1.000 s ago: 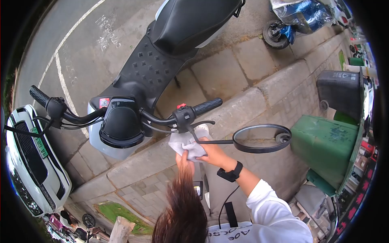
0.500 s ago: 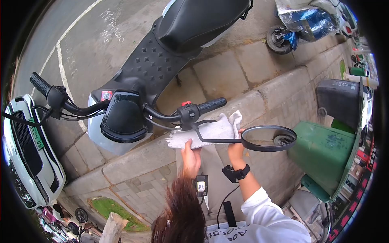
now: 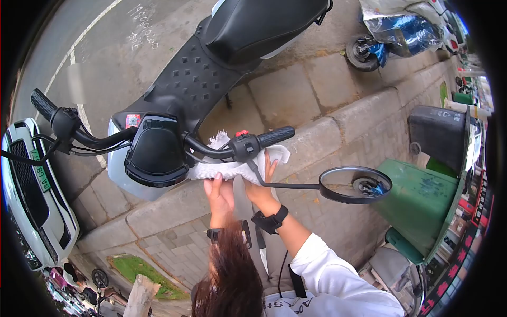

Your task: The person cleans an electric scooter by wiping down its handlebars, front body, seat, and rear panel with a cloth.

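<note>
I can make out paved ground [image 3: 285, 95] carrying the scooter [image 3: 190, 79] beside its curb edge [image 3: 364, 110], a white car [image 3: 50, 211] toward its left edge, a green bin [image 3: 417, 203] and dark bin [image 3: 438, 132] toward its right.

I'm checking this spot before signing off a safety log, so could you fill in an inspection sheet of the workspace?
Surface: paved ground crossed by a stone kerb.
Job's things: scooter; pale cloth at its handlebar, fringed end beyond the bar. Whether it wraps round cannot be told.
Clutter: a piece of wood near a grass patch.
Hands: left hand and right hand both at the cloth; exact grips partly hidden.
Cables: dark cables along the far handlebar.
Surroundings: white car, green bin, dark bin.
</note>
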`<state>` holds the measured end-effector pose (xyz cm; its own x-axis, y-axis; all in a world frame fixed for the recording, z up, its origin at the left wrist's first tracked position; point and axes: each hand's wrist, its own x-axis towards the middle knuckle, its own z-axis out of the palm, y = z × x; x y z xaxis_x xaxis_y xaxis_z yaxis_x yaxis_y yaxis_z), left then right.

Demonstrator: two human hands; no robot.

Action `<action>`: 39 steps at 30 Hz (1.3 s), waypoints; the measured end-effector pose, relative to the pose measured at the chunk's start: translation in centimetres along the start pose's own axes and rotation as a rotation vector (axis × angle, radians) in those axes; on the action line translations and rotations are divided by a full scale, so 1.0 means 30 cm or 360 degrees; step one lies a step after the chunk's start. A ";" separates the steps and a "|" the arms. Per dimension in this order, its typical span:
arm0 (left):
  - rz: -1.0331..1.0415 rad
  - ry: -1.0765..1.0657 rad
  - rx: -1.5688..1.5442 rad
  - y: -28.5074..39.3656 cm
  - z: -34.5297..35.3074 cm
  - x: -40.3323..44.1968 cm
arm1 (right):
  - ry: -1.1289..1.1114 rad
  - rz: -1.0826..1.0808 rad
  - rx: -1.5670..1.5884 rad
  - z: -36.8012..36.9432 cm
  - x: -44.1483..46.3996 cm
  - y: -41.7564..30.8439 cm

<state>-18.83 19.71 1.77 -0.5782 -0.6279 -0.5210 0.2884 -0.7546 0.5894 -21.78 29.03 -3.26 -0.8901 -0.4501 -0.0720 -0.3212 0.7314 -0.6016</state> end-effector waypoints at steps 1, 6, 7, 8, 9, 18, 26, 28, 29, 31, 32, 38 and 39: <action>0.0002 0.0003 0.0008 -0.014 -0.022 0.012 | -0.0038 0.0022 -0.0203 0.003 0.012 -0.001; -0.0041 0.0097 0.0452 -0.118 -0.085 0.068 | -0.0040 -0.0135 -0.0149 -0.013 0.050 0.060; -0.0097 0.0125 0.0338 -0.128 -0.081 0.071 | -0.0025 -0.0227 -0.0095 -0.024 0.058 0.072; -0.0143 0.0042 0.0322 -0.125 -0.082 0.070 | -0.0024 -0.0232 -0.0092 -0.037 0.065 0.083; -0.0137 0.0043 0.0322 -0.128 -0.091 0.072 | -0.0017 -0.0232 0.0018 -0.056 0.074 0.091; -0.0049 -0.0013 0.0418 -0.208 -0.160 0.055 | -0.0265 -0.0164 -0.0017 -0.107 0.085 0.176; 0.0359 0.0239 0.0900 -0.162 -0.132 0.022 | 0.0042 -0.0049 -0.0126 0.002 0.004 -0.057; 0.0296 0.0236 0.0854 -0.135 -0.158 0.021 | 0.0170 0.0235 -0.0078 0.038 -0.008 -0.087; 0.0244 0.0227 0.0814 -0.121 -0.170 0.024 | 0.0167 0.0243 -0.0069 0.040 -0.002 -0.086; 0.0137 0.0199 0.0732 -0.095 -0.153 0.030 | 0.0169 0.0213 -0.0086 0.032 0.023 -0.097; 0.0065 0.0172 0.0690 -0.088 -0.145 0.038 | 0.0147 0.0084 -0.0253 0.003 0.034 -0.088; -0.0139 0.0006 0.0959 -0.117 -0.159 0.044 | 0.0111 0.0064 -0.0333 -0.020 0.070 0.112; -0.0144 -0.0005 0.1002 -0.130 -0.163 0.042 | 0.0093 0.0149 -0.0310 -0.035 0.077 0.136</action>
<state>-16.94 20.92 -4.21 -0.5818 -0.5656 -0.5845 -0.2652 -0.5474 0.7937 -25.49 31.49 -5.04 -0.9343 -0.3493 -0.0708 -0.2876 0.8562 -0.4291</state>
